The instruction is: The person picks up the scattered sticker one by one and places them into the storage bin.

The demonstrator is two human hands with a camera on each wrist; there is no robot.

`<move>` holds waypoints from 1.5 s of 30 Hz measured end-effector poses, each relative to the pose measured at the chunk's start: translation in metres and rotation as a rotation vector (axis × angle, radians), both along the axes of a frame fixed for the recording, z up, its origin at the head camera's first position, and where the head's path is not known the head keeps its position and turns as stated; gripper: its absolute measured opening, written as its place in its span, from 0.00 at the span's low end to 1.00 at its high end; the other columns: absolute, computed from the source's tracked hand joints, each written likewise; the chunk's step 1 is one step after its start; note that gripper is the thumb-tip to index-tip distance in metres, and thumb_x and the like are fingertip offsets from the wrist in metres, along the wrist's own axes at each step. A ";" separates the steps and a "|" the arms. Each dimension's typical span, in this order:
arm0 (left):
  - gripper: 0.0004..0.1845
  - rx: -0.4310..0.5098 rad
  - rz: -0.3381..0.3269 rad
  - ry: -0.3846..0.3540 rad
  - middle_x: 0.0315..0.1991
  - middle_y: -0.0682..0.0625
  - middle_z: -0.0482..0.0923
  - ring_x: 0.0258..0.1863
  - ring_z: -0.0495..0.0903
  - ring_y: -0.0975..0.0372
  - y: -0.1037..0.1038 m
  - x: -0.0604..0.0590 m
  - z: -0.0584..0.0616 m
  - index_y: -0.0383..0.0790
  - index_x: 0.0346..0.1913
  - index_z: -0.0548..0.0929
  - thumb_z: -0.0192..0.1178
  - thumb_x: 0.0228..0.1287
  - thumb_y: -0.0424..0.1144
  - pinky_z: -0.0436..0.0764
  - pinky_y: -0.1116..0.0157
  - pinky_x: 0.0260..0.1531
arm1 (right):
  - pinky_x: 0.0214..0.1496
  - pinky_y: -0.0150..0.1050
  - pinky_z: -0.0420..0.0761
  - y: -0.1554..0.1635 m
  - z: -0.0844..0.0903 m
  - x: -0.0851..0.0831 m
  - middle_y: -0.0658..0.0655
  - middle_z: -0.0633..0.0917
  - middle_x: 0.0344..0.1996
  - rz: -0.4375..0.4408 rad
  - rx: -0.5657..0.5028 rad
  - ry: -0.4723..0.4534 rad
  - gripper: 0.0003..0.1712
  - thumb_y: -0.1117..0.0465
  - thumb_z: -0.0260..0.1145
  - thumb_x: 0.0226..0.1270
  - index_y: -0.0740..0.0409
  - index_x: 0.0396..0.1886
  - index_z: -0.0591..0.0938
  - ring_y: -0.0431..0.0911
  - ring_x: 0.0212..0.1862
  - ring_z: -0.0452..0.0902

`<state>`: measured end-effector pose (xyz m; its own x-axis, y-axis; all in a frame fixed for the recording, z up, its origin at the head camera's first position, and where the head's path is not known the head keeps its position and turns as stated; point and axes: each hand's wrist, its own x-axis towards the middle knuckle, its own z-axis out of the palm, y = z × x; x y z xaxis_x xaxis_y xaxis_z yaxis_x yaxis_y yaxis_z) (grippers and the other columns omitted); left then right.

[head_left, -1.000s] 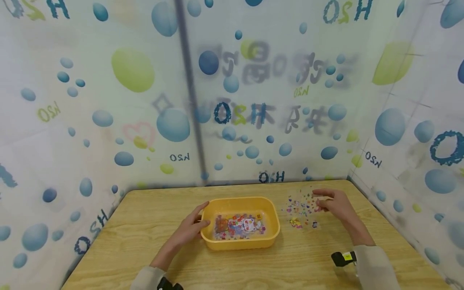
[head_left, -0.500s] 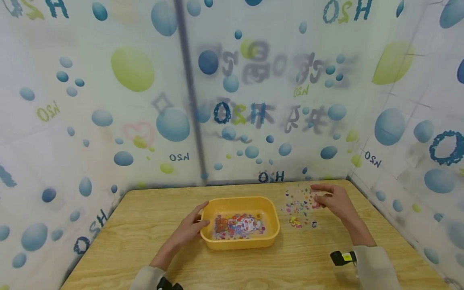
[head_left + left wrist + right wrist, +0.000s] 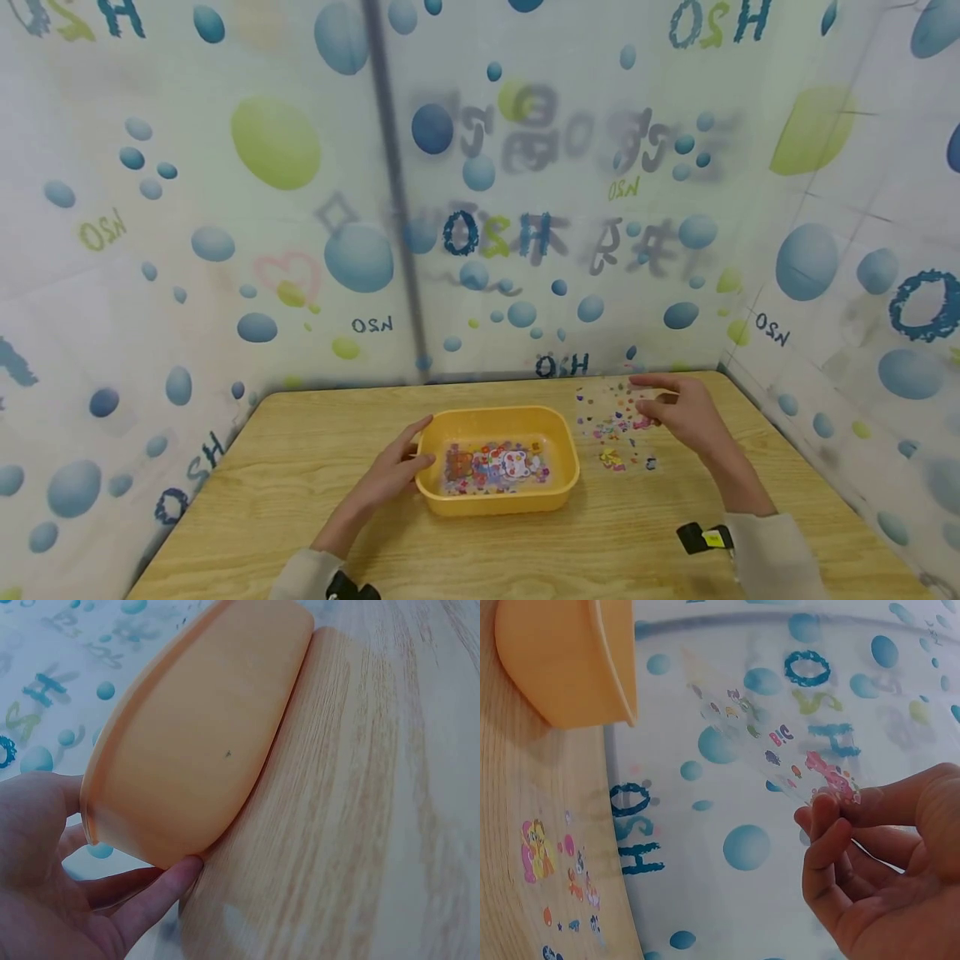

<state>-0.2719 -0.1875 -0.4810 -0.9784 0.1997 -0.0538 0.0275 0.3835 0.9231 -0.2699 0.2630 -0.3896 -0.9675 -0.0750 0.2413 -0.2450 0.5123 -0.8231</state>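
A yellow plastic tub [image 3: 498, 504] stands on the wooden table in the head view, and my left hand [image 3: 392, 467] grips its left end, thumb at the rim. The left wrist view shows fingers [image 3: 161, 896] against the lower edge of the tub's end wall. Between thumb and fingertips, my right hand [image 3: 885, 847] pinches one corner of a clear sticker sheet [image 3: 776, 754] with small colourful pictures. That sheet is raised and tilted to the right of the tub. Under it on the table lies another clear sticker sheet [image 3: 536, 851] with a yellow and pink figure.
Inside the tub lie colourful stickers [image 3: 495, 467] with a bear and a white animal face. The table [image 3: 315, 433] reaches back to a hanging curtain [image 3: 600, 275] printed with blue and green bubbles. Curtain panels also hang along both sides.
My right hand has moved a little left and up, carrying the pinched sticker sheet towards the tub. The left hand and the tub have stayed in place.
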 end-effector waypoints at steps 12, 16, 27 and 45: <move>0.34 0.003 0.017 -0.002 0.67 0.30 0.73 0.54 0.81 0.51 0.001 0.000 0.006 0.54 0.81 0.62 0.58 0.77 0.39 0.89 0.53 0.46 | 0.23 0.33 0.74 -0.026 0.005 0.001 0.71 0.84 0.58 0.057 0.016 0.021 0.23 0.68 0.67 0.71 0.66 0.64 0.81 0.40 0.28 0.80; 0.34 0.008 0.015 -0.010 0.66 0.30 0.73 0.53 0.82 0.51 -0.001 0.001 0.005 0.54 0.81 0.61 0.57 0.77 0.39 0.89 0.54 0.45 | 0.22 0.34 0.72 -0.035 0.006 0.002 0.71 0.85 0.58 0.083 0.015 0.006 0.23 0.67 0.68 0.71 0.65 0.64 0.81 0.40 0.25 0.77; 0.34 0.010 0.018 -0.013 0.66 0.29 0.73 0.53 0.82 0.51 -0.001 0.002 0.002 0.55 0.81 0.61 0.56 0.77 0.39 0.89 0.56 0.44 | 0.25 0.34 0.78 -0.054 0.001 -0.002 0.70 0.84 0.59 0.128 0.010 -0.028 0.22 0.67 0.68 0.70 0.65 0.63 0.82 0.42 0.26 0.78; 0.34 0.013 0.010 -0.012 0.67 0.29 0.72 0.54 0.82 0.50 0.000 0.002 0.002 0.55 0.81 0.61 0.57 0.77 0.39 0.89 0.55 0.44 | 0.36 0.39 0.85 -0.110 -0.002 -0.021 0.66 0.87 0.55 0.249 0.047 -0.094 0.18 0.63 0.65 0.74 0.65 0.60 0.84 0.43 0.30 0.80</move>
<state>-0.2700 -0.1877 -0.4791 -0.9796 0.1912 -0.0628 0.0130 0.3713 0.9284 -0.2913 0.1530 -0.3913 -0.9358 -0.3228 0.1418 -0.2918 0.4835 -0.8252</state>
